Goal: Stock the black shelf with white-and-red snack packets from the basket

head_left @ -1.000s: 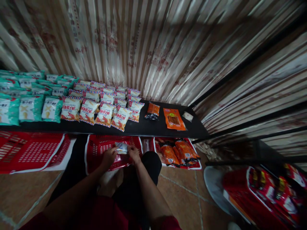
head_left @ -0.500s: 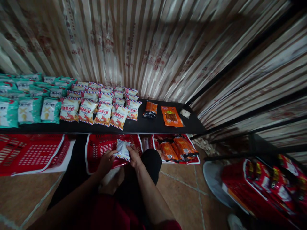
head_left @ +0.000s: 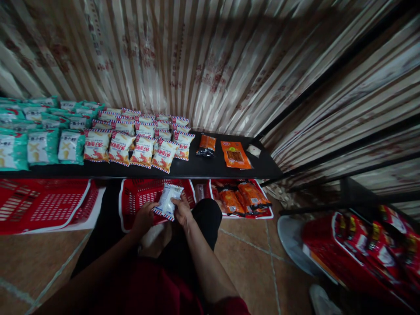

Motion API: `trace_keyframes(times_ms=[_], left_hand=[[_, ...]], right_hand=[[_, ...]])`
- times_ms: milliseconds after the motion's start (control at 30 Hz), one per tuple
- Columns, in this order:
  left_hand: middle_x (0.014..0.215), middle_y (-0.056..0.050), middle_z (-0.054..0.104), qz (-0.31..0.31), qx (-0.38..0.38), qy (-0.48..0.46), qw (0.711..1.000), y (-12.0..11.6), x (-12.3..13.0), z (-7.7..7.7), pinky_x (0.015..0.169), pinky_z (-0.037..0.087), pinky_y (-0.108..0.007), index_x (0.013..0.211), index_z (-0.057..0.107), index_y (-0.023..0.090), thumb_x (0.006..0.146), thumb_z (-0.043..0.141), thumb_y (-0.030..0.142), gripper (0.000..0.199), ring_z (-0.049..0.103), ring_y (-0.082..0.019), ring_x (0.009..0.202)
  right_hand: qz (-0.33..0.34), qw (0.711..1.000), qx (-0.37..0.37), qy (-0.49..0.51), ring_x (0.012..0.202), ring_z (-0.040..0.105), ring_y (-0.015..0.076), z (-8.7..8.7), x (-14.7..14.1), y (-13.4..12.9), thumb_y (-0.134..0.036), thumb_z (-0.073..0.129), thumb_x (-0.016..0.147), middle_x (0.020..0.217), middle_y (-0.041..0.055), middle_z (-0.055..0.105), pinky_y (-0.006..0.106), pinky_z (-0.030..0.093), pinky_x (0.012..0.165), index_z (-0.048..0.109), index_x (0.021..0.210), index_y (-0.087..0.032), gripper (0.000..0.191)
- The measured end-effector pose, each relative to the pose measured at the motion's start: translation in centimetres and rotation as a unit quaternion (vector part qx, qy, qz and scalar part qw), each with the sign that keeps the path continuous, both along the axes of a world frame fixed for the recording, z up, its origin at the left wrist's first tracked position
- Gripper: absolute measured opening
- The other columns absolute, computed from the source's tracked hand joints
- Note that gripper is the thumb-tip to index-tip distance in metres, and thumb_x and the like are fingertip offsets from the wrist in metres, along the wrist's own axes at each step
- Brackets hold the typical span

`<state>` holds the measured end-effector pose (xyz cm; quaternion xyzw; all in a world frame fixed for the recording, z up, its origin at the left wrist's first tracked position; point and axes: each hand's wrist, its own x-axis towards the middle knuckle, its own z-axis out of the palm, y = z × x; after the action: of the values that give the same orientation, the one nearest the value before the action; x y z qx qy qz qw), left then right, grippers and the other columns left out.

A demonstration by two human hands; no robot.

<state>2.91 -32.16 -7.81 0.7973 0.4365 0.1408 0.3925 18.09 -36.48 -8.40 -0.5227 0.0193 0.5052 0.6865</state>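
Note:
A small snack bag (head_left: 168,199) with a striped red-and-blue edge is held between my two hands above a red basket (head_left: 126,205). My left hand (head_left: 146,216) pinches its lower left corner. At its right side, my right hand (head_left: 182,210) grips it with the thumb on top. The bag's pale, plain side faces up. On the black shelf (head_left: 197,169) beyond stand rows of matching snack bags (head_left: 141,151), their printed fronts toward me.
Teal snack bags (head_left: 42,146) fill the shelf's left end. Orange packets (head_left: 234,154) lie toward its right. Below stand a red basket (head_left: 42,205) at left and a basket of orange packets (head_left: 252,195) at right. A metal rack with red packets (head_left: 380,249) is at far right.
The snack bag has turned and tilted in my hands, so more of its pale side shows. My left hand has shifted to its lower corner. The view has moved slightly.

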Motion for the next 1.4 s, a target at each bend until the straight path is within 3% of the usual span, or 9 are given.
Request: trace_keyframes(times_ms=[233,400,567,767,1033,1233,1400], left_hand=[[0.113,-0.008,0.062,-0.013,0.064,0.014,0.998,0.1,0.5,-1.1,0.103,0.037,-0.034,0.106,0.062,0.016,0.083,0.028,0.009,0.042,0.051,-0.019,0.112],[0.131,-0.012,0.05,-0.002,0.142,0.004,0.99,-1.0,1.7,-1.0,0.108,0.031,-0.041,0.122,0.051,0.01,0.087,0.029,0.018,0.042,0.037,-0.024,0.127],[0.141,-0.015,0.038,-0.061,0.206,-0.033,0.976,-1.7,2.7,-0.2,0.109,0.026,-0.048,0.126,0.045,0.007,0.089,0.03,0.023,0.043,0.017,-0.027,0.138],[0.144,-0.017,0.033,-0.076,0.228,-0.051,0.969,-2.0,3.1,-0.6,0.11,0.025,-0.049,0.131,0.04,0.005,0.09,0.03,0.024,0.046,0.012,-0.027,0.139],[0.145,-0.02,0.029,-0.063,0.291,-0.087,0.951,-2.3,3.4,-2.0,0.105,0.032,-0.051,0.138,0.025,0.007,0.09,0.033,0.022,0.052,0.019,-0.029,0.137],[0.137,-0.021,0.041,-0.026,0.267,-0.093,0.959,-2.5,3.6,-2.2,0.101,0.037,-0.05,0.133,0.035,0.007,0.089,0.036,0.026,0.047,0.034,-0.03,0.13],[0.126,-0.018,0.049,0.029,0.223,-0.108,0.968,-2.4,3.4,-2.2,0.098,0.04,-0.049,0.126,0.043,0.011,0.086,0.041,0.029,0.044,0.045,-0.029,0.119]], right_hand=[[-0.018,0.999,-0.007,-0.031,0.068,0.065,0.0171,0.3,-0.7,0.2,-0.006,0.063,0.055,0.072,-0.0024,0.068,0.033,0.053,0.071,0.056,0.098,-0.02,0.046],[-0.057,0.997,-0.021,-0.047,0.064,0.064,0.0156,0.7,-1.6,0.5,-0.007,0.062,0.056,0.07,-0.004,0.066,0.03,0.053,0.068,0.053,0.103,-0.021,0.05],[-0.06,0.995,-0.043,-0.071,0.063,0.063,0.0143,1.2,-2.3,0.6,-0.008,0.063,0.055,0.071,-0.0038,0.066,0.026,0.051,0.066,0.052,0.102,-0.021,0.051],[-0.065,0.994,-0.046,-0.079,0.067,0.064,0.0138,1.8,-2.4,0.6,-0.012,0.066,0.053,0.075,-0.0029,0.067,0.024,0.05,0.067,0.053,0.098,-0.02,0.047],[-0.057,0.991,-0.055,-0.105,0.065,0.062,0.0139,2.2,-2.4,0.5,-0.018,0.069,0.052,0.072,-0.0038,0.066,0.024,0.049,0.063,0.054,0.098,-0.021,0.049],[-0.035,0.992,-0.047,-0.114,0.062,0.061,0.0138,2.2,-2.4,0.2,-0.028,0.071,0.055,0.072,-0.0023,0.065,0.025,0.049,0.061,0.057,0.094,-0.021,0.042],[-0.011,0.99,-0.063,-0.123,0.062,0.06,0.0138,1.2,-2.1,0.3,-0.04,0.067,0.06,0.072,-0.0015,0.065,0.025,0.048,0.059,0.059,0.088,-0.02,0.035]])
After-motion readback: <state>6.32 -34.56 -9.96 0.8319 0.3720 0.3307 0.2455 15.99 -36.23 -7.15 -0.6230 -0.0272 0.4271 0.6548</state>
